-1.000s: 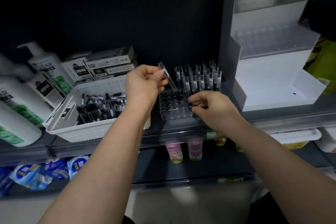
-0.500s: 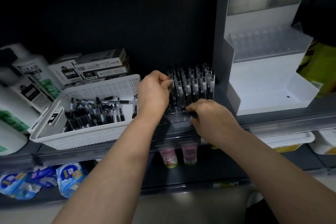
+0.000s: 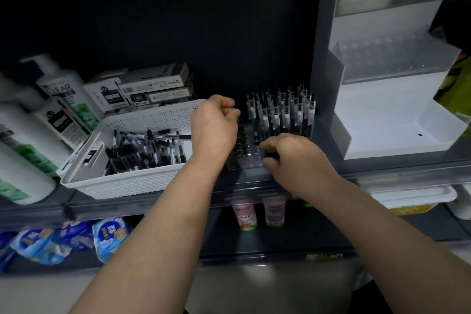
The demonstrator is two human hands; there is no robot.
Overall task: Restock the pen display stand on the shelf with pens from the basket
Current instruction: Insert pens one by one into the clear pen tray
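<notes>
the pen display stand (image 3: 243, 163), a clear block with holes, sits at the front of the shelf (image 3: 382, 173), just beside the white basket (image 3: 122, 186). its back and right rows are full of standing pens (image 3: 280, 115), and the front left holes look empty. the loose pens (image 3: 145, 150) lie in a heap in the basket

the left hand (image 3: 214, 125) is over the left side of the stand. its fingers are curled tight with the thumb against them, like a pinch, but the hand hides what is under it, so i cannot tell if a pen is in it. the right hand (image 3: 293, 158) has its fingers curled round the front right corner of the stand, and i judge that it holds the stand steady

what may go wrong, in my opinion:
- the stand is close to the shelf edge, so a push downward at an angle could slide or tip it toward the person, and the full rows would spill
- if a pen goes down not straight, it can miss its hole and knock the neighbour pens so they lean over
- the holes are dark and partly covered by both hands, so aiming is difficult
- the left wrist is very near the basket rim, and a quick reach for the next pen could knock the basket, which also sits at the shelf front
</notes>
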